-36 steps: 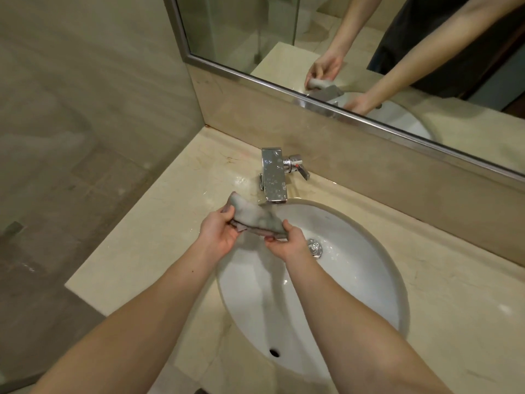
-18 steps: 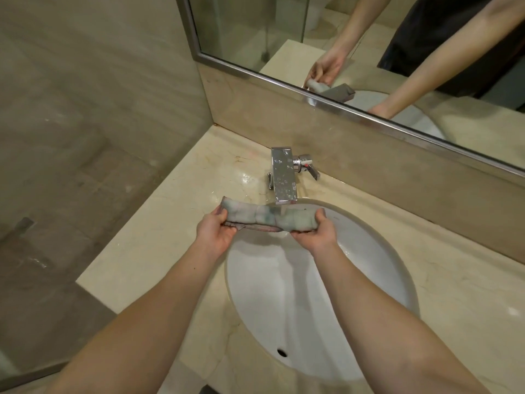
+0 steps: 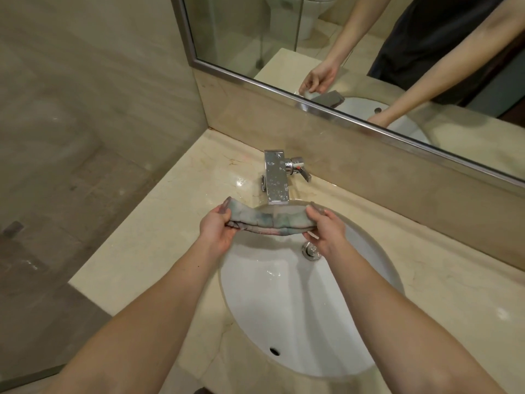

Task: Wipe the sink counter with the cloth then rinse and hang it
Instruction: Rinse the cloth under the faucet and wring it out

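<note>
We found the rolled cloth (image 3: 267, 223) lying left to right, just below the faucet (image 3: 277, 177), over the sink (image 3: 298, 322). The left grip (image 3: 217, 226) and right grip (image 3: 326, 231) each clenched one end, equally near.

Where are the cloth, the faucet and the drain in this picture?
cloth (image 3: 266, 223): head view, middle of the twisted roll.
faucet (image 3: 276, 177): head view, flat top of the spout.
drain (image 3: 310, 251): head view, centre of the metal plug.
</note>
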